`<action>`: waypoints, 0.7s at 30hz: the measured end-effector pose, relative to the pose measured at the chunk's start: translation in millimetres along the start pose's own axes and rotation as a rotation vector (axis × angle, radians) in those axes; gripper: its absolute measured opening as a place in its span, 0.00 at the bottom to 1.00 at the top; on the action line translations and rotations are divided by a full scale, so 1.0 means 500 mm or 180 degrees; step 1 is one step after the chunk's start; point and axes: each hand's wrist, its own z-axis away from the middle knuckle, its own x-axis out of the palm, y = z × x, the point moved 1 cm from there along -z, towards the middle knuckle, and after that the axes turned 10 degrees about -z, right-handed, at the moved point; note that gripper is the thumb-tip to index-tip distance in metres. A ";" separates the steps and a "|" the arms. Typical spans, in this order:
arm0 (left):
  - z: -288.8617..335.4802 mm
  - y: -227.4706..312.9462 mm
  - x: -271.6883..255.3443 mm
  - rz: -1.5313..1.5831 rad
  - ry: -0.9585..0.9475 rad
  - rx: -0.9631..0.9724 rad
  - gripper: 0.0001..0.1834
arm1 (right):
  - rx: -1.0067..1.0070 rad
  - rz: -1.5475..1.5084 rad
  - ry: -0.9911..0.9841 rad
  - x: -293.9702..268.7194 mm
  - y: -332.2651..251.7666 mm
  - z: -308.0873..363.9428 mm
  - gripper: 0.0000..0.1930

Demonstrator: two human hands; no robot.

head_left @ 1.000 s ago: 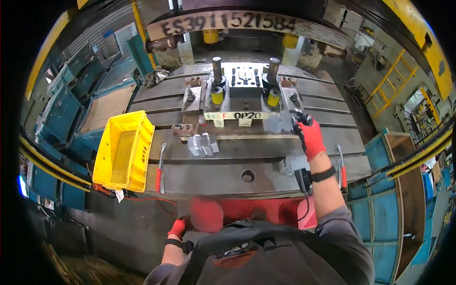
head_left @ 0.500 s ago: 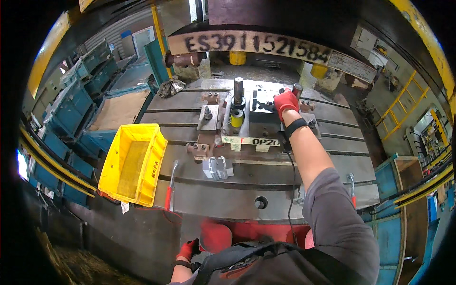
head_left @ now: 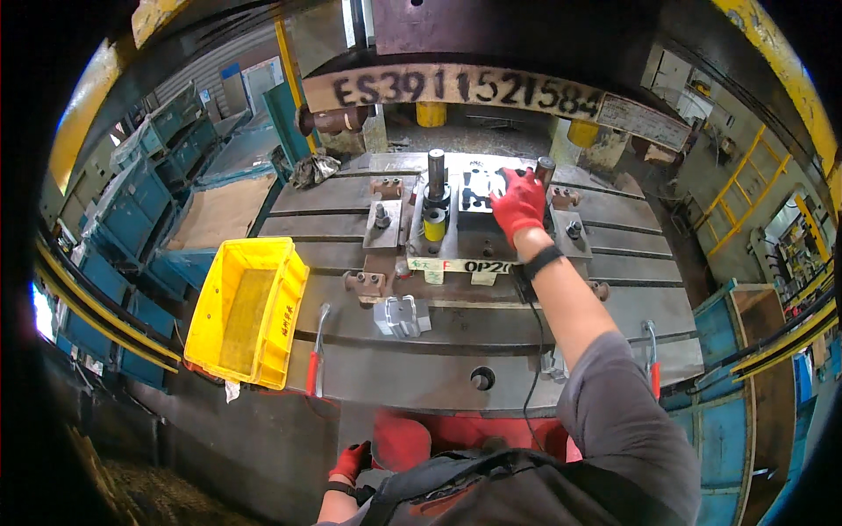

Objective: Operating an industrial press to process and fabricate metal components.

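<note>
My right hand [head_left: 519, 206], in a red glove, reaches over the right part of the die [head_left: 481, 241] on the press bed. Its fingers look spread beside a pale plate [head_left: 476, 200] with black markings or cutouts; the hand covers the plate's right part. Two upright guide posts flank the plate: the left post [head_left: 436, 174] and the right post [head_left: 545, 168]. My left hand [head_left: 353, 460], also red-gloved, is low beside my body near a red stool [head_left: 401, 441]. Its fingers are curled, and what they hold, if anything, is hidden. A grey metal block [head_left: 403, 316] lies in front of the die.
A yellow bin [head_left: 282, 337] stands at the bed's left edge. Red-handled tools lie left [head_left: 313, 368] and right [head_left: 654, 377]. The upper press die [head_left: 465, 88] hangs above. A black cable [head_left: 536, 368] runs down past the front edge. Blue crates [head_left: 132, 206] stand left.
My right hand has moved nearer and slightly left, away from the right guide post, and its fingers look more spread. My left hand stays low beside my body.
</note>
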 end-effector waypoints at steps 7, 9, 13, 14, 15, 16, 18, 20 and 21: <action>0.118 0.116 0.010 -0.0576 -0.0088 -0.0147 0.25 | 0.0073 -0.1638 -0.0109 -0.219 0.117 0.222 0.22; 0.152 0.168 0.029 -0.0938 -0.0260 0.0039 0.24 | 0.0828 -0.2485 -0.0151 -0.281 0.245 0.312 0.20; 0.158 0.168 0.056 -0.2021 -0.0491 0.1410 0.22 | 0.2176 -0.3274 0.0632 -0.446 0.341 0.518 0.10; 0.150 0.160 0.062 -0.1703 -0.0621 0.1122 0.21 | 0.2301 -0.2898 0.0843 -0.470 0.366 0.571 0.09; 0.149 0.161 0.070 -0.1374 -0.0743 0.0823 0.21 | 0.2415 -0.2512 0.1035 -0.489 0.400 0.628 0.09; 0.144 0.165 0.078 -0.1062 -0.0877 0.0523 0.21 | 0.2363 -0.1975 0.1126 -0.489 0.485 0.718 0.10; 0.114 0.160 0.075 -0.1707 -0.1010 0.0703 0.20 | 0.2580 -0.1465 0.1343 -0.484 0.521 0.826 0.12; 0.086 0.133 0.049 -0.2524 -0.1010 0.0889 0.20 | 0.3134 -0.1783 0.1554 -0.469 0.492 0.901 0.14; 0.090 0.142 0.050 -0.2675 -0.0968 0.1029 0.20 | 0.3438 -0.2076 0.1671 -0.437 0.538 0.975 0.15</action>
